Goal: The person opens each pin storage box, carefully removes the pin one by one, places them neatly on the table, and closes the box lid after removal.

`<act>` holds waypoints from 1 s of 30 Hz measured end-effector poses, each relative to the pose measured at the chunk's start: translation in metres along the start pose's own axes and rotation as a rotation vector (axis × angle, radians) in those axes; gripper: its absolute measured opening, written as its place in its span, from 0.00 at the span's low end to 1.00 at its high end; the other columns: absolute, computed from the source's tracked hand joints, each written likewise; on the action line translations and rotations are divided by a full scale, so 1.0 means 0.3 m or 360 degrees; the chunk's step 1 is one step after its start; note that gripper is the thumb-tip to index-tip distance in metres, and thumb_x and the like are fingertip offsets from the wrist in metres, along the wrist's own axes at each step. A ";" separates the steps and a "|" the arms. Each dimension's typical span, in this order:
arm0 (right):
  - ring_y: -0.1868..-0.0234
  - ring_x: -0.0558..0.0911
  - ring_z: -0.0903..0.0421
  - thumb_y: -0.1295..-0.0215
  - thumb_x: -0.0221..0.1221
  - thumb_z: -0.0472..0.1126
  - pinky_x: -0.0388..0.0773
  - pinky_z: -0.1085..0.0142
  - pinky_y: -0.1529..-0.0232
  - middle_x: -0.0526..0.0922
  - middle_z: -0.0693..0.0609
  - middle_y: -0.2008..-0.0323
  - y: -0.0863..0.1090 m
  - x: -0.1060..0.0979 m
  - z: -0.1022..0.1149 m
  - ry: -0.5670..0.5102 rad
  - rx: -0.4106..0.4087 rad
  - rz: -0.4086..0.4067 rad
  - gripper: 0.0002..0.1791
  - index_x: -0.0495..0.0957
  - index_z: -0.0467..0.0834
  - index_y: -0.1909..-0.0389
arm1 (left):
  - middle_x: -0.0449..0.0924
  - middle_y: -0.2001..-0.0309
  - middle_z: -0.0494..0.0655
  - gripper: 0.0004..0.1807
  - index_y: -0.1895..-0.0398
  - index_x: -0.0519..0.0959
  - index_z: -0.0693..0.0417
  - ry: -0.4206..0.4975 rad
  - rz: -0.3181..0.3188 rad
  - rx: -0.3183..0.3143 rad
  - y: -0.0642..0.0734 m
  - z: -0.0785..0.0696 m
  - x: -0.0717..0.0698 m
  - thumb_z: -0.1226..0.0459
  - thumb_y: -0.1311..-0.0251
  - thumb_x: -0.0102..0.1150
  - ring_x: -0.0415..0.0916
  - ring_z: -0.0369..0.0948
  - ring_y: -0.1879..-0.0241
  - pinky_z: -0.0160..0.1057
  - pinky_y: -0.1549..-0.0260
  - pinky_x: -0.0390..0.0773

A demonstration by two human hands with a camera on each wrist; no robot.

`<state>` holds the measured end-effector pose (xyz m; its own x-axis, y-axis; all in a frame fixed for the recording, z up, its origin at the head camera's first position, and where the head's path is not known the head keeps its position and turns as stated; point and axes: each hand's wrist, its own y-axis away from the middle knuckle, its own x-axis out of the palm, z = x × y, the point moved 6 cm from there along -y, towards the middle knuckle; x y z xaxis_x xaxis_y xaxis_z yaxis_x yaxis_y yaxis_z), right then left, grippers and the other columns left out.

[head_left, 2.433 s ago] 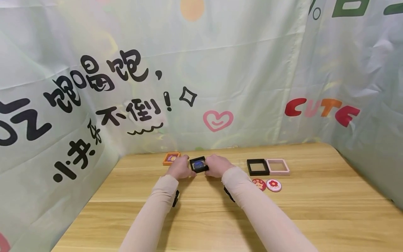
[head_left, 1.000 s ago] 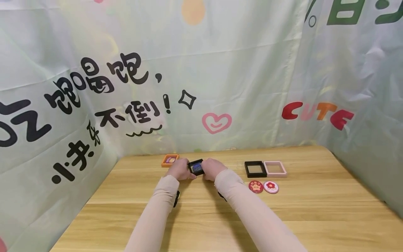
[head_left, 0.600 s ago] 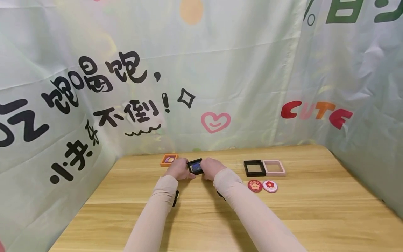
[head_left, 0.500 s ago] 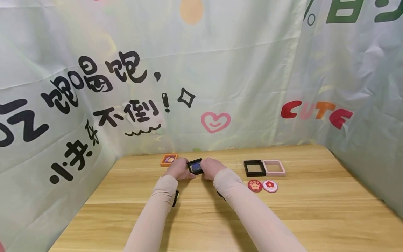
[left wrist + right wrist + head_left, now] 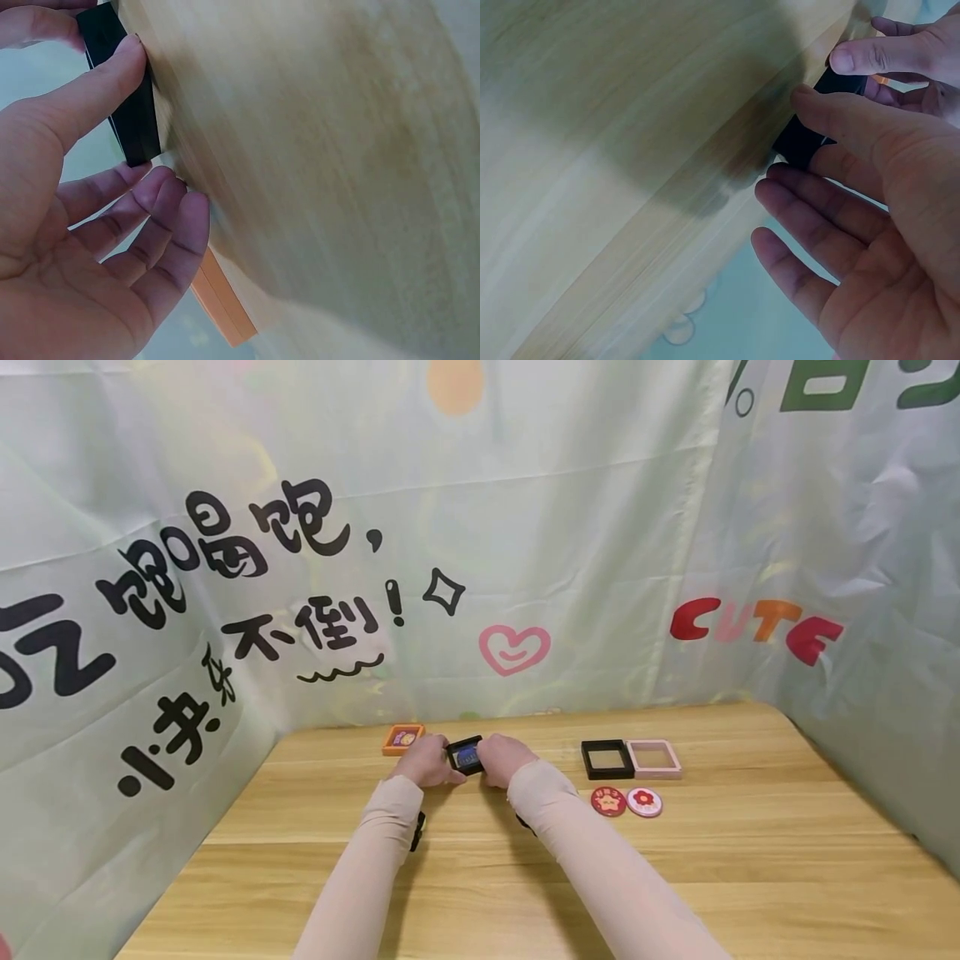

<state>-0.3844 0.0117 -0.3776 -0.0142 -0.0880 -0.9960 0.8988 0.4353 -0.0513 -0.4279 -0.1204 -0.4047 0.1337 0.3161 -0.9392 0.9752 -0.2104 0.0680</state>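
Note:
In the head view, a small black display frame (image 5: 471, 770) with a blue badge (image 5: 467, 755) inside it stands between both hands near the back of the table. My left hand (image 5: 423, 762) pinches its left side. At its right side it is gripped by my right hand (image 5: 507, 758). In the left wrist view, the left thumb presses on the black frame (image 5: 129, 105) while the other fingers curl loosely below. The right wrist view has the right thumb and index finger on the near end of the black frame (image 5: 802, 139). The hands partly cover the frame's ends.
An orange frame (image 5: 392, 748) with a badge inside lies just left of my left hand. To the right, another black frame (image 5: 609, 772) touches a pink frame (image 5: 660, 772). In front of them lie a red badge (image 5: 608, 802) and a white flower badge (image 5: 644, 802). Fabric (image 5: 585, 568) hangs behind.
The right hand and forearm have shifted slightly left, so the red badge that the sleeve partly covered is now in full sight. Both hands have kept hold of the black frame.

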 end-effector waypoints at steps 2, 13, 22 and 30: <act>0.57 0.90 0.48 0.37 0.75 0.34 0.88 0.57 0.49 0.91 0.40 0.57 0.002 -0.004 0.002 0.0004 -0.0003 0.0000 0.13 0.87 0.35 0.54 | 0.85 0.52 0.56 0.37 0.41 0.80 0.66 0.0002 -0.0009 0.0007 0.000 -0.001 -0.002 0.52 0.47 0.85 0.79 0.46 0.57 0.49 0.46 0.84; 0.58 0.89 0.48 0.35 0.73 0.35 0.87 0.56 0.48 0.90 0.39 0.56 0.017 -0.007 -0.002 -0.0034 -0.0040 0.0042 0.13 0.86 0.34 0.52 | 0.85 0.49 0.57 0.39 0.38 0.80 0.65 0.0014 -0.0004 0.0029 0.012 -0.001 -0.004 0.52 0.47 0.85 0.80 0.47 0.54 0.50 0.43 0.83; 0.64 0.83 0.52 0.36 0.74 0.35 0.85 0.55 0.52 0.90 0.42 0.60 0.036 -0.020 -0.031 -0.0148 -0.0067 0.0103 0.10 0.85 0.36 0.57 | 0.84 0.42 0.59 0.42 0.35 0.79 0.64 0.0063 0.0048 0.0124 0.039 -0.030 -0.006 0.53 0.49 0.86 0.81 0.50 0.45 0.52 0.37 0.82; 0.71 0.75 0.57 0.36 0.76 0.37 0.82 0.59 0.58 0.87 0.47 0.68 0.059 -0.019 -0.030 -0.0182 -0.0100 0.0159 0.10 0.85 0.37 0.63 | 0.84 0.58 0.50 0.40 0.39 0.80 0.63 0.0142 0.0119 0.0157 0.060 -0.035 0.011 0.54 0.52 0.88 0.79 0.44 0.59 0.47 0.51 0.84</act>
<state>-0.3723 0.0279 -0.3736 0.1272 -0.1414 -0.9818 0.8640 0.5019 0.0397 -0.4081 -0.1134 -0.4032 0.2249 0.3762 -0.8988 0.9404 -0.3252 0.0992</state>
